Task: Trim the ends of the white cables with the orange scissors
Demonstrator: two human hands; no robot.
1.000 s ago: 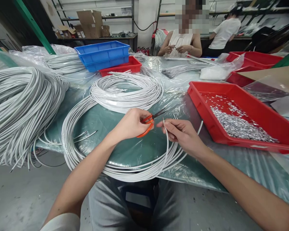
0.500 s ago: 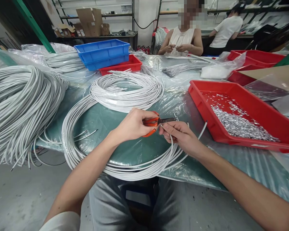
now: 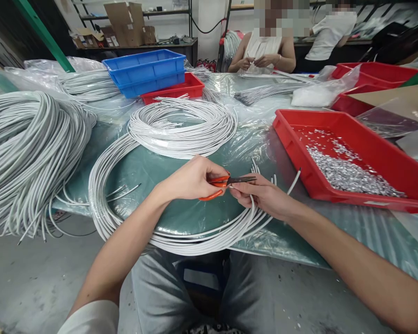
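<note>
My left hand [image 3: 198,178] is wrapped around the handles of orange-handled snips [image 3: 220,183], whose dark blades point right. Just past them, my right hand [image 3: 256,191] is closed on a white cable [image 3: 252,202], its fingertips by the blades. Which part of the cable lies between the fingers is hidden. Several cable ends [image 3: 254,164] stick up behind that hand, and another end [image 3: 294,182] rises to its right. They belong to a large coil of white cable [image 3: 102,185] lying on the table under my arms.
A second white coil [image 3: 181,144] lies behind my hands. A heap of grey-white cable [image 3: 31,153] hangs over the table's left edge. To the right stands a red tray [image 3: 299,155] of small silvery pieces. Blue trays [image 3: 146,69] sit at the back; a co-worker [image 3: 264,53] is opposite.
The handles of the snips have spread, with the lower one swung down and left. My right hand has shifted slightly right with the cable. The camera view has tilted slightly.
</note>
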